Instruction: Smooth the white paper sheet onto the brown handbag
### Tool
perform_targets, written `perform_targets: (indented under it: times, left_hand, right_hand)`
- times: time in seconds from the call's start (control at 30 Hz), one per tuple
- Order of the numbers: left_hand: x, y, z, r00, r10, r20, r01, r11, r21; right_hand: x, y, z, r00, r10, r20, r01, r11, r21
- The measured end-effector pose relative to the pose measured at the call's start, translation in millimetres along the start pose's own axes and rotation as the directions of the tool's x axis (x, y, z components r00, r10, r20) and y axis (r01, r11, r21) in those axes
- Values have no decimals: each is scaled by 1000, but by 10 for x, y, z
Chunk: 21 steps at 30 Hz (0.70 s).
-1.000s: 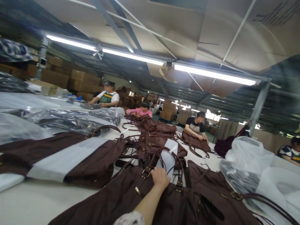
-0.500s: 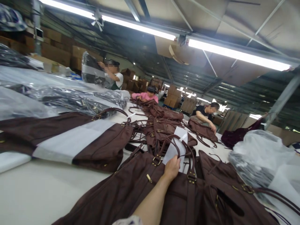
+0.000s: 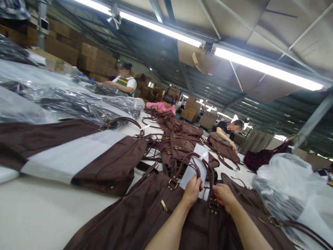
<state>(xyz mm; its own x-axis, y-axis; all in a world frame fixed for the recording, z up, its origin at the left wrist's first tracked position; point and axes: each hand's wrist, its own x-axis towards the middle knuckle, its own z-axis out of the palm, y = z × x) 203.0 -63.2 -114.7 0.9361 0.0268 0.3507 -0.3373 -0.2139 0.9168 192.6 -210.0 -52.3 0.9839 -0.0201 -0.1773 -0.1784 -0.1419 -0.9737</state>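
A dark brown handbag (image 3: 145,215) lies in front of me on the white table, with brass rings and rivets at its handle ends. My left hand (image 3: 191,191) is closed round one brown handle (image 3: 197,170) near the middle of the bag's top edge. On the other side, my right hand (image 3: 224,195) has its fingers curled at the handle's right end, just above the metal ring (image 3: 213,202). A white paper sheet (image 3: 191,170) hangs among the handles behind my left hand, and a small white tag (image 3: 203,156) wraps them at the top.
A brown bag with a white paper band (image 3: 75,152) lies to the left, plastic-wrapped bags (image 3: 85,107) beyond it. Several brown bags (image 3: 179,142) are piled ahead. Clear plastic bags (image 3: 288,180) sit at right. Other people (image 3: 125,83) work around the table.
My right hand has come in from the right and taken hold at the handle's right end. My left hand stays on the handle. The far-left person has lowered the wrapped bag to the table.
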Motion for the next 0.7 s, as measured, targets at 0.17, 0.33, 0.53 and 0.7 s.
perform_targets:
  times: [0.17,0.33,0.53,0.7]
  left_hand:
    - [-11,93,86,989,57,139,-63,997,41]
    - [-51,151,124,953,105,286,-158,973,166]
    - [-80,235,88,951,57,305,-154,940,305]
    - [12,300,-190,997,-45,-59,66,901,428]
  right_hand:
    - [-31,48,-164,994,-34,101,13,979,203]
    - [-58,99,-93,984,-57,168,16,971,237]
    - [122,163,-42,992,-117,-57,129,943,308]
    - [238,317,-246,947,-54,-316,188,893,410]
